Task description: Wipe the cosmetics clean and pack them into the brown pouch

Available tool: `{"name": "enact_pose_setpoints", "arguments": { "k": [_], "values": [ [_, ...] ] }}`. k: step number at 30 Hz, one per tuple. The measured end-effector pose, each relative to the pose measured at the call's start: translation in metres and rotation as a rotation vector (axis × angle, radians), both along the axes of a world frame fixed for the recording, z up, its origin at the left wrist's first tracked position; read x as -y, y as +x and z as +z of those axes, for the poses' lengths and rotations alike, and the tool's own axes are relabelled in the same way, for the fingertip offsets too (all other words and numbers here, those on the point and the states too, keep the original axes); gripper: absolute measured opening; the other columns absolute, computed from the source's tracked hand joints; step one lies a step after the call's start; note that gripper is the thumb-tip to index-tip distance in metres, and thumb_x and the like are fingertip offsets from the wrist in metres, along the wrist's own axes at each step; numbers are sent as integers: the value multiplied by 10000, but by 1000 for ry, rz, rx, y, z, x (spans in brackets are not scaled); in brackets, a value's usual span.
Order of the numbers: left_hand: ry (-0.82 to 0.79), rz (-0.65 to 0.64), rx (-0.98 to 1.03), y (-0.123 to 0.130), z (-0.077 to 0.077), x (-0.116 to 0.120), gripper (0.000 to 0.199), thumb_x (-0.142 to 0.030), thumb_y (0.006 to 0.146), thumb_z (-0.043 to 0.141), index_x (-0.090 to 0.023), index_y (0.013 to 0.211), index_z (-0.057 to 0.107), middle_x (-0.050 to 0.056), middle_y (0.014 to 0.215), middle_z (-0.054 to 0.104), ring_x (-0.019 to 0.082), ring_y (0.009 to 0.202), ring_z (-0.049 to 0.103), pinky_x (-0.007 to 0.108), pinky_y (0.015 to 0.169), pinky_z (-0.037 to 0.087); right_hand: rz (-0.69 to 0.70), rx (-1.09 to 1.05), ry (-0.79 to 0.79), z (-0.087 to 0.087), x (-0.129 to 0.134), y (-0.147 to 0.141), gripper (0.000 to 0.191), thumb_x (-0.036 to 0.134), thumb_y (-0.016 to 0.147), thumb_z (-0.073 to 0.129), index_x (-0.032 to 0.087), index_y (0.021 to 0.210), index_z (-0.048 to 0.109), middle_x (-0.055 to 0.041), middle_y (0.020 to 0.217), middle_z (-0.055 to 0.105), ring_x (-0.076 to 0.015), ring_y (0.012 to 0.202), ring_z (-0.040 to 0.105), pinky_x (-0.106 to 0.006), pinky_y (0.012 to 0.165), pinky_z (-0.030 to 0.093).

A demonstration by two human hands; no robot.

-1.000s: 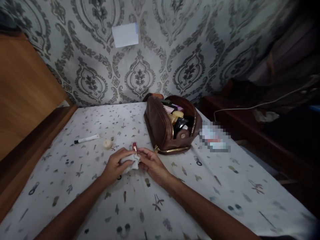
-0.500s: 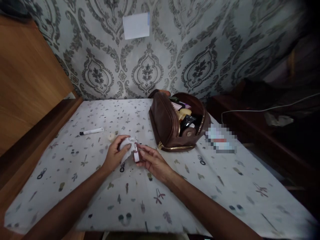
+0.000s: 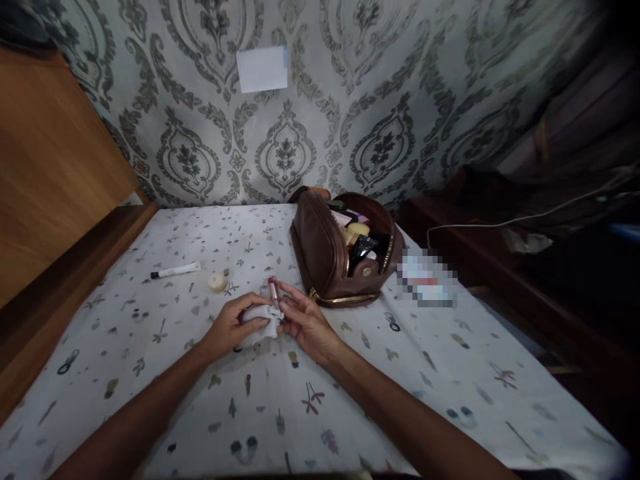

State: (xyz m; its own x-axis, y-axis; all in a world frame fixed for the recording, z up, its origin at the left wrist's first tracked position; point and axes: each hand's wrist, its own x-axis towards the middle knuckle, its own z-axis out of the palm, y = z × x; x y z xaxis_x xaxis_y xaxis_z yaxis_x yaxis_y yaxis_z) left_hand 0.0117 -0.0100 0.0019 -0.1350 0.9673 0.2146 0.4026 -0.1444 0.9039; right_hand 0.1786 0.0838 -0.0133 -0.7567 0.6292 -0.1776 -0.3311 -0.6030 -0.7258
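Holding a small lipstick [image 3: 273,291] over the desk [image 3: 200,240], well in front of the body. Change vs half a second ago: its lower end was bare beside the white cloth [image 3: 262,321]; now the cloth covers that end and the red end points up and away. Reads as the cloth working the lower part.

Left hand [image 3: 232,325]: half closed, thumb and fingers pinching the cloth. Right hand [image 3: 305,325]: loosely curled, thumb and fingertips on the lipstick. Exact contact under the cloth: can't tell.

Desk has a white printed cover. Round cream jar [image 3: 217,282] sits beyond the left hand; white tube [image 3: 180,270] with a black cap lies further left. Brown bag [image 3: 320,250] stands unzipped beyond the right hand, packed with small items. Blurred-out packet [image 3: 429,280] right of it.

Room: patterned wall [image 3: 200,113], paper [image 3: 263,69] on it, wooden cabinet [image 3: 55,127] left, cable [image 3: 500,225] right. Dim.
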Motion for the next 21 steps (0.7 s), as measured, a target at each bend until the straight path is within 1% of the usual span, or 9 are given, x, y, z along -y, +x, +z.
{"name": "enact_pose_setpoints", "arguments": {
  "k": [4,6,10,12,15,18,21],
  "values": [
    [10,56,-9,0,2,0,281,-365,840,673,-193,1058,712,56,997,744,209,947,677,300,872,526,47,5,51,-3,2,0,500,358,664,895,218,1107,710,0,931,699,-115,748,627,-235,638,537],
    [14,108,-19,1,3,0,275,-352,820,670,-193,1041,710,60,1000,743,213,950,681,302,865,530,73,1,61,-3,4,-1,509,359,644,908,208,1088,711,4,919,700,-110,742,630,-233,646,526],
    [17,254,-30,-1,2,0,289,-386,795,651,-194,1005,702,66,976,745,226,937,690,318,859,544,118,3,46,-4,8,-2,561,372,575,946,194,1046,698,25,806,699,-101,693,632,-221,634,490],
    [27,346,-20,-4,0,-2,320,-434,793,646,-199,1005,691,65,981,745,232,932,692,322,852,549,143,0,45,-4,9,-2,568,385,564,952,179,1026,692,12,804,710,-100,673,632,-218,620,471],
    [43,422,1,-7,-3,-4,376,-488,779,656,-202,1023,676,62,996,741,244,949,691,324,851,553,176,-24,45,-5,10,-3,571,385,555,956,167,1013,693,-1,841,711,-112,695,639,-246,650,487],
    [50,432,-2,-9,-6,-6,411,-523,767,667,-200,1021,678,59,996,742,246,945,694,322,850,559,163,-58,27,-4,11,-4,570,341,498,979,172,965,701,14,845,683,-133,733,635,-308,706,530],
    [31,387,-16,-8,-8,-6,430,-551,762,672,-195,1002,692,64,982,749,245,918,701,320,836,571,133,-102,15,-2,11,-5,562,329,488,984,166,951,712,22,835,653,-132,749,616,-362,761,554]
  ]
}}
